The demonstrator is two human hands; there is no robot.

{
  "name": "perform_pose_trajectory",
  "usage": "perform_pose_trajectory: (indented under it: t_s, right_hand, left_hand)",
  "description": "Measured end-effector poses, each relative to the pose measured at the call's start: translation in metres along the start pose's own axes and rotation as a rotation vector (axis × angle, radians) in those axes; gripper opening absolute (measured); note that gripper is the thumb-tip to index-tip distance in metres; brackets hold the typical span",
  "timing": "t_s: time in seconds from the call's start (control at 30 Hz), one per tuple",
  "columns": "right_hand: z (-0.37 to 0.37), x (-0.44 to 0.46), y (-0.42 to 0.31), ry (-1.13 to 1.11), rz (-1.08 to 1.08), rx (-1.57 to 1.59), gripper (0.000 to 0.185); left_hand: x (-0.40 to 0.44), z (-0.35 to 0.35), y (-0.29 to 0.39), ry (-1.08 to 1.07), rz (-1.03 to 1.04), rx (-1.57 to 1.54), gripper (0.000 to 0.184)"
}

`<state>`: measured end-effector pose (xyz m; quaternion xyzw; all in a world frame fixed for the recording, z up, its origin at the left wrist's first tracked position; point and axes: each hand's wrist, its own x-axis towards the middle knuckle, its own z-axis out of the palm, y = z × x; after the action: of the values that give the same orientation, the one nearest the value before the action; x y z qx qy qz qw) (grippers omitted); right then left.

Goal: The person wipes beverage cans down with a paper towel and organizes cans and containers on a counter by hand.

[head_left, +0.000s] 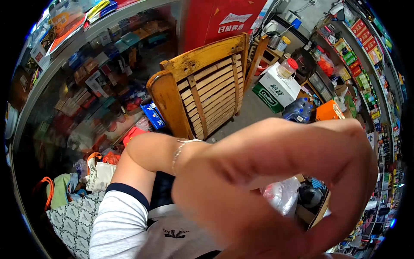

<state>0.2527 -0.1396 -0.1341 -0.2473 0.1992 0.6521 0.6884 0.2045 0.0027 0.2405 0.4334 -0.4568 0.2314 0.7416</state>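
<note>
My left hand (pixel 241 181) is raised very close to the camera and blurred. Its finger arches across the view, bends at a knuckle on the right and curves back down toward the thumb, making a closed ring. Where finger and thumb come together, low in the view, I cannot make out what is between them, if anything. A thin chain bracelet (pixel 177 155) circles the wrist. The bent arm comes out of a white sleeve (pixel 118 222) with a dark cuff, beside the grey shirt front (pixel 168 246). My right hand does not show.
A wooden slatted chair (pixel 213 97) stands ahead, beside a glass display case (pixel 103 82). Beyond it are a white and green carton (pixel 276 88) carrying a red-lidded jar (pixel 286 69), and bottles in plastic wrap (pixel 297 110). Packed shelves (pixel 364 73) line the right. Bags (pixel 101 175) lie at left.
</note>
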Motion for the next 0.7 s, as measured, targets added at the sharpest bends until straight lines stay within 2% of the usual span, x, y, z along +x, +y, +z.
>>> perform_pose_trajectory:
  t_s: [0.23,0.4,0.7]
  right_hand:
    - [0.023,-0.007,0.002,-0.032,-0.007,0.089,0.030]
    - [-0.017,0.018,0.008,-0.005,-0.030,-0.016,0.048]
    - [-0.029,0.025,0.002,0.039,-0.064,-0.071,0.049]
  left_hand:
    - [-0.016,-0.006,0.003,0.010,0.010,0.123,0.022]
    - [-0.021,-0.010,0.008,0.023,0.041,0.184,0.024]
    - [-0.016,-0.013,0.013,-0.009,0.117,0.226,0.029]
